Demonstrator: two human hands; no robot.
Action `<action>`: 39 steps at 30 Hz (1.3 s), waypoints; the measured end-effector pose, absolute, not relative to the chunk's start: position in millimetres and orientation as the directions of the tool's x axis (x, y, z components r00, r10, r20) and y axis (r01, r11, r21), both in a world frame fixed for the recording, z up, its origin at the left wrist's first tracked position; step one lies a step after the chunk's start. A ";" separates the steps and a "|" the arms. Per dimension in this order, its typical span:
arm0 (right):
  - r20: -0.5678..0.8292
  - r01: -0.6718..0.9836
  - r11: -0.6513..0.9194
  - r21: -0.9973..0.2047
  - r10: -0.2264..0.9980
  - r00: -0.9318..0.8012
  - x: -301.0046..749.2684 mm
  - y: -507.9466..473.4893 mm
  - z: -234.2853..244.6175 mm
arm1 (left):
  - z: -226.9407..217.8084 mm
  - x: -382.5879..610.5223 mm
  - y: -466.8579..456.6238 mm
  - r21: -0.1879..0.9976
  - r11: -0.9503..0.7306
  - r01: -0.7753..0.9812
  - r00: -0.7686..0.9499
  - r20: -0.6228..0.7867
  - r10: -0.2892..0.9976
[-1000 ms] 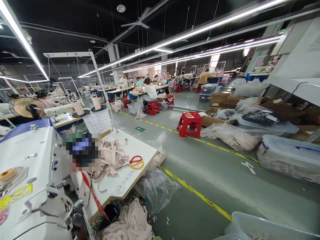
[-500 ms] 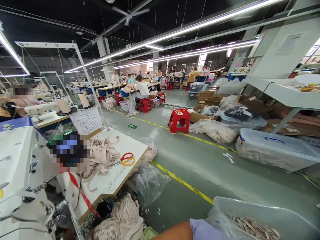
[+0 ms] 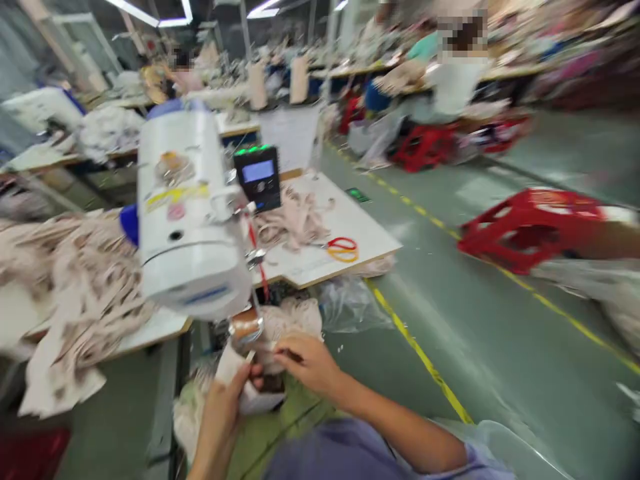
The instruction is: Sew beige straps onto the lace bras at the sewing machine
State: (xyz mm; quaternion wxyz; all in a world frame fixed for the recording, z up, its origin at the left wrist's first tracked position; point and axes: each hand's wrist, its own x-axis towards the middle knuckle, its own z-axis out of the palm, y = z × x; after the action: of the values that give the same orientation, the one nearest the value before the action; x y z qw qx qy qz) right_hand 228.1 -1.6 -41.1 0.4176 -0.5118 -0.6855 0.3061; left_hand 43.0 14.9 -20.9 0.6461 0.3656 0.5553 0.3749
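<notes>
A white sewing machine [image 3: 190, 267] stands in front of me, its head pointing my way. Below its front end, my left hand [image 3: 231, 390] pinches the edge of a pale beige fabric piece [image 3: 229, 363]. My right hand [image 3: 313, 363] is closed on the same light fabric, its fingers curled inward and smeared by motion. Beige lace fabric [image 3: 300, 317] lies just behind the hands. On the white tabletop [image 3: 365, 227] are a heap of beige straps [image 3: 295, 220] and scissors [image 3: 343, 249] with red and yellow handles. A red ribbon [image 3: 257, 257] hangs beside the machine.
Beige strips [image 3: 85, 293] hang over the left table. A control box [image 3: 259, 177] with a lit screen stands behind the machine. Yellow floor tape [image 3: 420, 353] and a red stool [image 3: 530, 227] are to the right. A clear bin [image 3: 515, 447] is near my right elbow. Several people sit farther back.
My view has swung left and down toward the machine. Both hands have come into view, holding pale fabric under the machine head; before, only part of one arm showed.
</notes>
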 end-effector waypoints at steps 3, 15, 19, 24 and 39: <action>0.327 0.404 0.365 -0.839 0.931 -0.162 215.5 -5.2 -37.1 | -24.9 38.9 0.0 0.790 0.521 -0.323 0.044 -0.538 0.842; 0.251 0.432 0.267 -0.861 0.963 -0.094 199.4 -3.2 -36.2 | -18.8 50.4 -11.2 0.856 0.450 -0.256 -0.016 -0.469 0.883; 0.124 0.377 0.193 -0.906 0.972 -0.200 209.2 2.4 -35.1 | -15.1 47.3 -11.4 0.921 0.390 -0.024 0.028 -0.389 0.921; 0.115 0.357 0.257 -0.898 0.921 -0.373 220.0 12.3 -26.8 | -13.6 40.5 -10.7 0.945 0.306 0.113 0.072 -0.315 0.946; 0.064 0.388 0.213 -0.897 0.929 -0.364 215.0 9.1 -41.2 | -17.8 32.5 -2.7 0.921 0.264 0.286 0.145 -0.314 0.938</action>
State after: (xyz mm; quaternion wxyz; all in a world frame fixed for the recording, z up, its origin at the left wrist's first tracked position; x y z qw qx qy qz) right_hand 215.0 9.1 -41.2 0.3207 -0.4639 -0.7097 0.4222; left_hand 32.5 -2.7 -17.8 0.5428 0.5270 0.5810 0.3002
